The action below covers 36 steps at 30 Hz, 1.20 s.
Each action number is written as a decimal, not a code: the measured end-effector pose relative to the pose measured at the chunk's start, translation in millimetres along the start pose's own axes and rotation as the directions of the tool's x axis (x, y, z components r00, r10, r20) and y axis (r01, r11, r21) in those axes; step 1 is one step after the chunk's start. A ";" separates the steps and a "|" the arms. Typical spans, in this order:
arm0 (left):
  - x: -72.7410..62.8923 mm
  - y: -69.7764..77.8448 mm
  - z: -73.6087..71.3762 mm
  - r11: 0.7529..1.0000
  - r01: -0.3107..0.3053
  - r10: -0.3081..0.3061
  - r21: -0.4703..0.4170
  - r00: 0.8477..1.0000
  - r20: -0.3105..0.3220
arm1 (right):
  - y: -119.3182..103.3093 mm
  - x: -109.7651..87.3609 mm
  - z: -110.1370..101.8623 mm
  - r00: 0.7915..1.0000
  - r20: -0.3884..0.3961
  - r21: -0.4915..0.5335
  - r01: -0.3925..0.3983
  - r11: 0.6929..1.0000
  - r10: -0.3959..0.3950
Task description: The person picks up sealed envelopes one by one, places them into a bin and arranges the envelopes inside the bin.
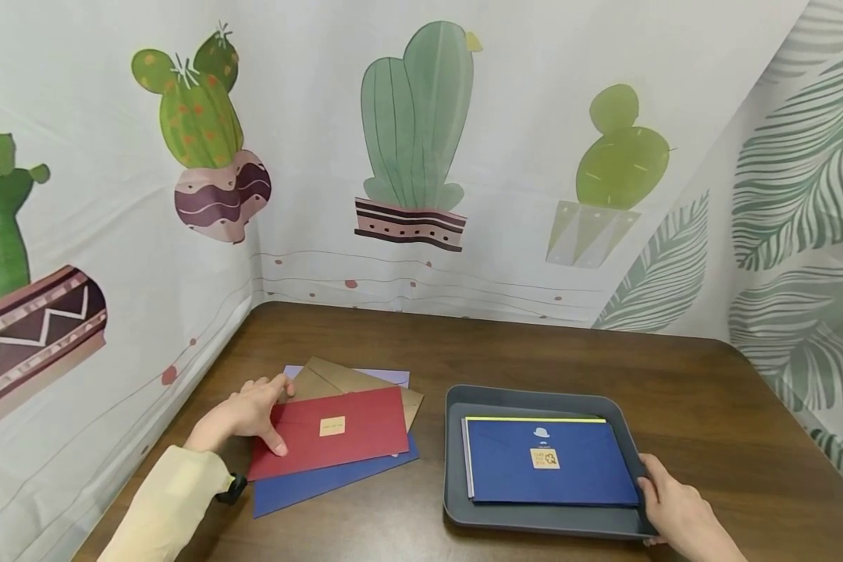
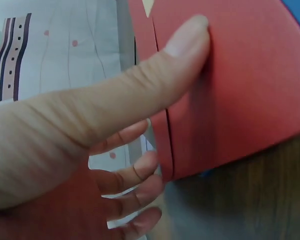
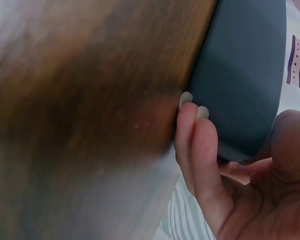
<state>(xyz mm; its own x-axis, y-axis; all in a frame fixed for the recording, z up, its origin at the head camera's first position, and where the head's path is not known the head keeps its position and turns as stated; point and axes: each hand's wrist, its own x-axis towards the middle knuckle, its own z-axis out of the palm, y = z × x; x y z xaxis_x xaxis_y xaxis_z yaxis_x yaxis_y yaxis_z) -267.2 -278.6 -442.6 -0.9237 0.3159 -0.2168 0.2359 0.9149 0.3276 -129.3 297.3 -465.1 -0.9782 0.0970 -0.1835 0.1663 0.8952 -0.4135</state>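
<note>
At the left, my left hand (image 1: 256, 410) is at the near-left end of a red envelope (image 1: 365, 433) with a pale gold label. Its thumb (image 2: 187, 37) lies over the red face, while the other fingers spread loosely beside the envelope's edge. Under the red one, a blue envelope (image 1: 323, 490), brown envelopes (image 1: 316, 378) and a lilac envelope (image 1: 393, 377) stick out at differing angles. My right hand (image 1: 681, 503) grips the right side of a dark grey tray (image 1: 534, 398), thumb at the rim and fingertips against the outer wall (image 3: 240, 75). Inside the tray lies a stack topped by a navy envelope (image 1: 506, 468).
A brown wooden table (image 1: 421, 343) carries both the envelope pile and the tray, with a strip of wood between them. White cloth (image 1: 309, 156) printed with cacti and leaves hangs along the table's back and sides. A dark band (image 1: 233, 488) circles the left wrist.
</note>
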 end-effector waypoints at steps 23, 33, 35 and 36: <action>-1.8 -25.0 -9.3 0.958 -0.080 0.073 -0.274 0.997 -0.034 | -0.4 1.6 -1.6 1.000 -0.011 -0.031 0.007 0.999 -0.007; -10.7 -37.6 -13.9 0.720 -0.030 0.109 -0.693 0.992 0.069 | 0.7 0.0 -1.5 1.000 -0.004 -0.024 0.012 1.000 -0.012; -12.3 -39.0 -15.1 0.670 -0.021 0.129 -0.742 0.988 0.089 | 1.5 -0.1 -1.3 1.000 -0.004 -0.025 0.015 1.000 -0.015; -13.0 -39.9 -15.5 0.641 -0.013 0.142 -0.768 0.985 0.101 | 1.3 0.1 -1.5 1.000 -0.007 -0.025 0.016 1.000 -0.016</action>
<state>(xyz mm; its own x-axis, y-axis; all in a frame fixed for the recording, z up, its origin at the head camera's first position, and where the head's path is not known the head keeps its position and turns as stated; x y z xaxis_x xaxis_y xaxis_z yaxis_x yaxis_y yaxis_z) -269.3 -323.1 -438.5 -0.8455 0.4664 -0.2600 -0.0681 0.3888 0.9188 -129.3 299.1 -464.3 -0.9816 0.0859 -0.1707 0.1478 0.9074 -0.3935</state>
